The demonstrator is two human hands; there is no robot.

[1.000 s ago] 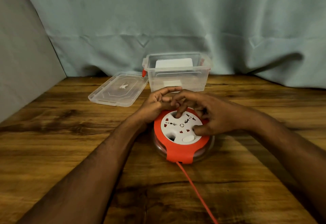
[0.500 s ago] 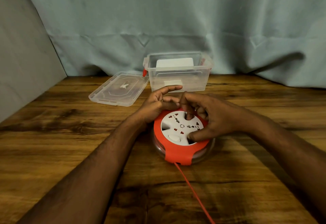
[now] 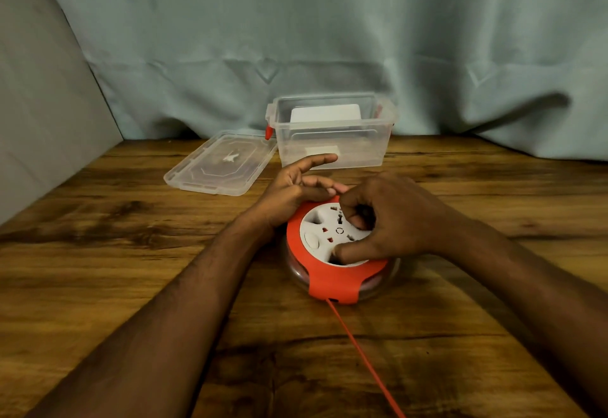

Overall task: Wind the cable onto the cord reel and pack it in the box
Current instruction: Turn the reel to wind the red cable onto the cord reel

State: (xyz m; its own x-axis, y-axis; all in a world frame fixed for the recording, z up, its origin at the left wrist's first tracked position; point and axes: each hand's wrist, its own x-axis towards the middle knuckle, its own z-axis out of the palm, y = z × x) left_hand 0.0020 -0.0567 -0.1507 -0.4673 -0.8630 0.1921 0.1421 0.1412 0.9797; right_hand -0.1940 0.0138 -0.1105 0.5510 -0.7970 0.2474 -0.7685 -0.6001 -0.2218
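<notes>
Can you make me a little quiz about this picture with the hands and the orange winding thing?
1. True or false: the clear plastic box has its lid on.
2. Which hand has its fingers in the round white socket face of the orange cord reel: A left hand, B right hand?
3. Fill in: the thin orange cable leaves the reel toward the ___ edge of the picture.

Key: 1 false, the clear flat lid lies on the wooden table beside the box. 2 B. 3 bottom.
</notes>
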